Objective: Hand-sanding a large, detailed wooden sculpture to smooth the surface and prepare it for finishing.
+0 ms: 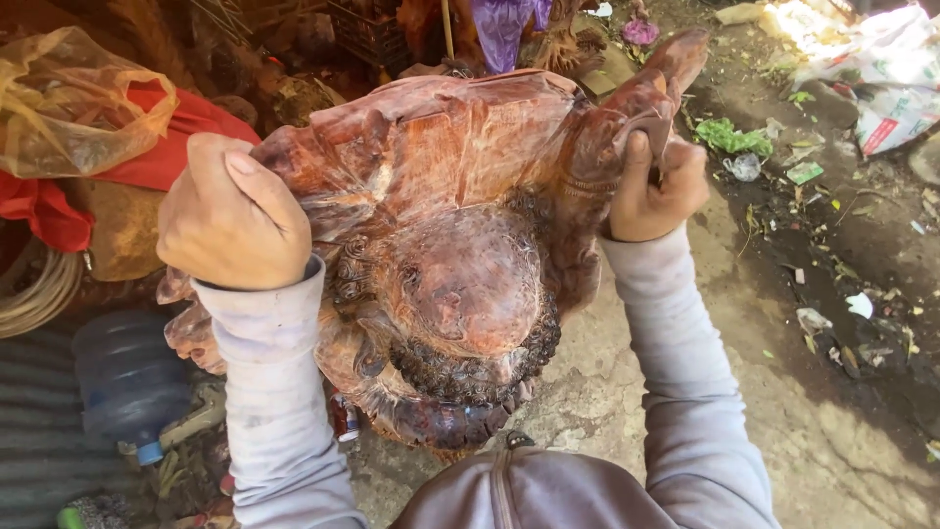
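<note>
Gripping wood carving [460,245], both hands.

Reddish carved wooden figure [450,264] in both hands' grip, left hand [230,216], right hand [654,191].

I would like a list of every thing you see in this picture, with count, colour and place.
wooden carving: one, reddish brown, centre, held up by both hands
plastic bag: one, clear yellowish, upper left
red cloth: one, red, left, under the bag
water jug: one, blue, lower left
coiled hose: one, pale, left edge
purple cloth: one, purple, top centre
white sack: one, white, upper right
litter: many scraps, mixed colours, right, on the dirt
concrete ground: grey, lower right
sleeves: two, grey
left hand: grips the carving's left edge
right hand: grips its right side
</note>
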